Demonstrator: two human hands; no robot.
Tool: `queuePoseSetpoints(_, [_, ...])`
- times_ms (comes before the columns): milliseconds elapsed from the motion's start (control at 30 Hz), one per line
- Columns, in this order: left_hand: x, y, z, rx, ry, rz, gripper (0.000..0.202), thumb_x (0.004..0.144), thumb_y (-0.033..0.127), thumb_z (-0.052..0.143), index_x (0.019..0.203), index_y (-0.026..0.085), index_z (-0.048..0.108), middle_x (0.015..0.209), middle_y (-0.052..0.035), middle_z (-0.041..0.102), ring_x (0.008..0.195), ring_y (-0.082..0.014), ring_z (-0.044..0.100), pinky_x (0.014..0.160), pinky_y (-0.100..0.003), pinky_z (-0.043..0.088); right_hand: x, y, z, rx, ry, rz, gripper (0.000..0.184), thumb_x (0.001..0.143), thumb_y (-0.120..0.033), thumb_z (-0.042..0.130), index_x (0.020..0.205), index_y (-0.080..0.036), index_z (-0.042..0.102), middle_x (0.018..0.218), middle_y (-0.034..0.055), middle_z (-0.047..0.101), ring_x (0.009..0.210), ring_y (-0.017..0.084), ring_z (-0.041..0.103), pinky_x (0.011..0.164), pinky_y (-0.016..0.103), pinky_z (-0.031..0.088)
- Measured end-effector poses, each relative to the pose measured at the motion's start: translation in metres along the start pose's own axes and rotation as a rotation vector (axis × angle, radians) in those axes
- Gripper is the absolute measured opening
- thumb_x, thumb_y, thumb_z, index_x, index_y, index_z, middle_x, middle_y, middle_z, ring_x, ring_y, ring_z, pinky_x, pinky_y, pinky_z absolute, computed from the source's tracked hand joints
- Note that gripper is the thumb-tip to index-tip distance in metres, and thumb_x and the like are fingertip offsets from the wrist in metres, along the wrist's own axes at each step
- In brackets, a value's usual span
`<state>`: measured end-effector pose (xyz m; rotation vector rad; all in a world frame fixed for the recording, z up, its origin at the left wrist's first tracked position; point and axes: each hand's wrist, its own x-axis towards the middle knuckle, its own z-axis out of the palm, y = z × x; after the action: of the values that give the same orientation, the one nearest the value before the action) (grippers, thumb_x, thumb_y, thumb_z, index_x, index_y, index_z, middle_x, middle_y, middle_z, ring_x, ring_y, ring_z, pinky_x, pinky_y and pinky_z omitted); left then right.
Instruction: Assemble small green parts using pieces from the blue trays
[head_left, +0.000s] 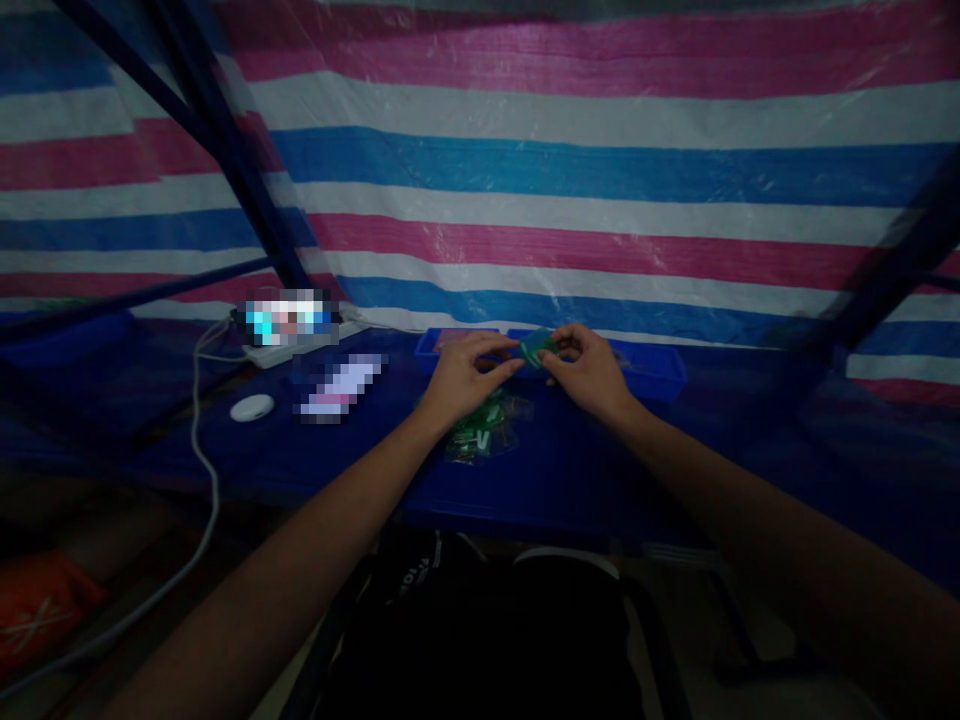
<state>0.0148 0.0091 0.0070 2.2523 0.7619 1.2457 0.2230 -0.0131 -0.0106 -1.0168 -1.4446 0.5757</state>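
Observation:
Between my two hands, above the blue table, is a small green see-through packet (537, 346). My left hand (471, 372) pinches its left edge between thumb and fingers. On the other side, the thumb and curled fingers of my right hand (589, 372) grip it. What lies inside the packet is too dark to make out. Below my left hand, a pile of small clear packets (484, 430) with green contents lies on the table. Behind my hands stand blue bins, a left one (426, 345) with something pinkish in it and a right one (660, 372), partly hidden by my right hand.
The blue table (555, 480) carries a round white case (252, 408), a blurred-out phone-like screen (343, 386) and a white power strip (281, 350) on the left. A white cable (202, 450) hangs over the table's edge. Blue metal posts and a striped tarp (600, 170) stand behind.

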Motion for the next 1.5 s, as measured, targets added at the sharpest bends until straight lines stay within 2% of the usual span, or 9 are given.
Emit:
queuePoseSetpoints(167, [-0.001, -0.002, 0.004, -0.038, -0.077, -0.027, 0.04, 0.084, 0.036, 0.079, 0.122, 0.025, 0.07, 0.119, -0.0095, 0.072, 0.108, -0.0239, 0.069, 0.093, -0.042, 0.058, -0.003, -0.015, 0.002, 0.067, -0.185, -0.036, 0.03, 0.089, -0.053, 0.068, 0.091, -0.023, 0.071, 0.094, 0.0048, 0.073, 0.09, 0.021, 0.07, 0.086, 0.04, 0.06])
queuePoseSetpoints(433, [0.004, -0.025, 0.002, -0.216, 0.031, -0.13, 0.032, 0.086, 0.033, 0.075, 0.113, 0.018, 0.068, 0.112, -0.0102, 0.075, 0.097, -0.0212, 0.072, 0.092, -0.043, 0.059, 0.002, -0.003, 0.001, 0.104, -0.085, 0.024, 0.038, 0.077, -0.051, 0.079, 0.099, -0.022, 0.067, 0.092, 0.0044, 0.07, 0.082, 0.02, 0.068, 0.06, 0.031, 0.06])
queuePoseSetpoints(600, [0.004, -0.02, 0.005, -0.382, -0.003, -0.199, 0.038, 0.084, 0.029, 0.078, 0.117, 0.017, 0.063, 0.116, -0.0122, 0.074, 0.098, -0.0213, 0.073, 0.09, -0.042, 0.061, 0.001, -0.003, 0.004, 0.261, -0.182, 0.119, 0.047, 0.068, -0.044, 0.087, 0.103, -0.021, 0.066, 0.094, 0.0041, 0.073, 0.082, 0.019, 0.07, 0.065, 0.033, 0.062])
queuePoseSetpoints(833, [0.003, -0.013, 0.002, -0.139, 0.073, -0.089, 0.031, 0.086, 0.031, 0.076, 0.115, 0.02, 0.069, 0.12, -0.0115, 0.07, 0.11, -0.0226, 0.069, 0.094, -0.042, 0.059, 0.002, -0.001, 0.003, 0.172, -0.038, 0.151, 0.033, 0.072, -0.037, 0.081, 0.094, -0.023, 0.06, 0.081, 0.0, 0.07, 0.057, 0.013, 0.062, 0.053, 0.03, 0.057])
queuePoseSetpoints(1000, [-0.002, -0.005, 0.003, -0.108, -0.04, -0.054, 0.041, 0.082, 0.034, 0.08, 0.121, 0.026, 0.072, 0.135, -0.0111, 0.063, 0.117, -0.0248, 0.065, 0.096, -0.042, 0.06, -0.003, -0.007, 0.005, 0.239, -0.126, 0.121, 0.034, 0.075, -0.044, 0.081, 0.097, -0.023, 0.066, 0.09, 0.0036, 0.072, 0.075, 0.018, 0.07, 0.062, 0.033, 0.062])
queuePoseSetpoints(1167, [0.001, -0.008, 0.001, -0.048, -0.095, -0.007, 0.027, 0.091, 0.035, 0.069, 0.117, 0.027, 0.074, 0.116, -0.0074, 0.072, 0.11, -0.0231, 0.067, 0.1, -0.044, 0.055, -0.005, -0.015, 0.006, 0.253, -0.214, 0.089, 0.034, 0.084, -0.052, 0.074, 0.099, -0.022, 0.073, 0.096, 0.0066, 0.074, 0.091, 0.023, 0.071, 0.07, 0.037, 0.064])
queuePoseSetpoints(1267, [0.003, -0.013, -0.002, -0.009, -0.056, -0.02, 0.02, 0.095, 0.038, 0.063, 0.102, 0.024, 0.076, 0.102, -0.0069, 0.073, 0.098, -0.021, 0.068, 0.092, -0.041, 0.057, -0.004, -0.013, 0.004, 0.184, -0.176, 0.058, 0.033, 0.082, -0.052, 0.076, 0.095, -0.022, 0.071, 0.092, 0.0057, 0.072, 0.089, 0.022, 0.07, 0.064, 0.034, 0.063])
queuePoseSetpoints(1400, [0.002, -0.017, -0.001, -0.144, -0.072, -0.081, 0.023, 0.094, 0.04, 0.065, 0.102, 0.02, 0.074, 0.095, -0.007, 0.073, 0.083, -0.0188, 0.068, 0.076, -0.036, 0.058, -0.003, -0.009, 0.002, 0.148, -0.103, 0.043, 0.042, 0.075, -0.042, 0.082, 0.106, -0.023, 0.062, 0.096, 0.0044, 0.069, 0.086, 0.02, 0.068, 0.062, 0.031, 0.061])
queuePoseSetpoints(1500, [0.001, -0.019, 0.004, -0.27, -0.113, -0.118, 0.026, 0.09, 0.037, 0.071, 0.108, 0.019, 0.071, 0.101, -0.0076, 0.075, 0.089, -0.0193, 0.071, 0.083, -0.037, 0.058, -0.002, -0.005, 0.002, 0.177, -0.182, 0.055, 0.04, 0.076, -0.037, 0.081, 0.107, -0.022, 0.062, 0.096, 0.0047, 0.07, 0.083, 0.019, 0.068, 0.067, 0.033, 0.061])
